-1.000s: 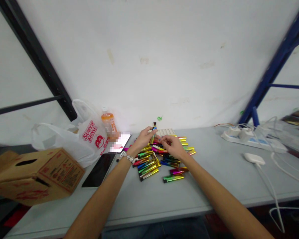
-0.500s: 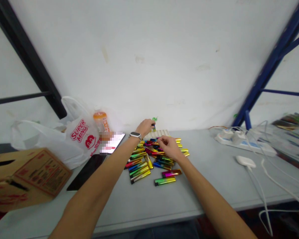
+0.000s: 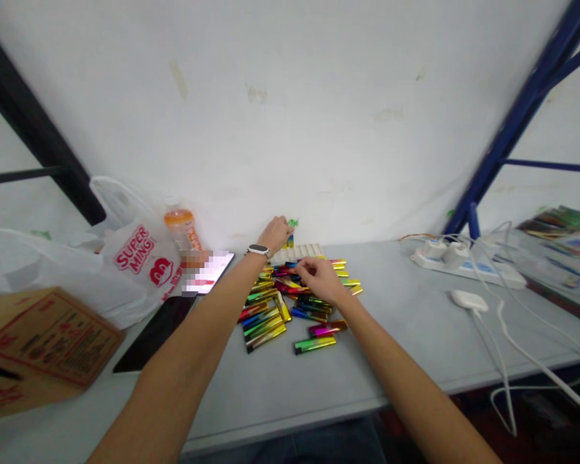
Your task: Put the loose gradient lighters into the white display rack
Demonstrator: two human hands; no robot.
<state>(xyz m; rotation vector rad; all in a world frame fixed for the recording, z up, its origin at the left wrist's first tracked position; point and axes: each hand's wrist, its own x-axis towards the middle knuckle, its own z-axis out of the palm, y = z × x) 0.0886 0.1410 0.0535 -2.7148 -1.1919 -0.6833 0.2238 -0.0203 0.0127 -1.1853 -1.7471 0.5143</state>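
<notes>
Many shiny metallic lighters [image 3: 265, 325], in red, green, blue, pink and gold with dark ends, lie in a loose pile on the grey table. Behind them, against the wall, sits a whitish gridded tray [image 3: 309, 252]. My left hand [image 3: 274, 234], a band on its wrist, is closed at the tray's left part, fingertips on the top of a small upright blue-and-yellow lighter [image 3: 289, 242]. A bright green item [image 3: 293, 223] shows just beyond those fingers. My right hand [image 3: 319, 278] is over the back of the pile, thumb and fingers pinched together; what they hold is hidden.
To the left stand a cardboard box [image 3: 53, 341], a white plastic bag [image 3: 135, 270], an orange-capped bottle [image 3: 180, 225], a lit screen [image 3: 210, 270] and a dark tablet [image 3: 157, 335]. A power strip [image 3: 468, 267] and white cables with a charger [image 3: 470, 301] lie right.
The view has shifted slightly, so most things sit a little further left and higher. My right hand has moved a little left over the pile; my left hand stays at the tray.
</notes>
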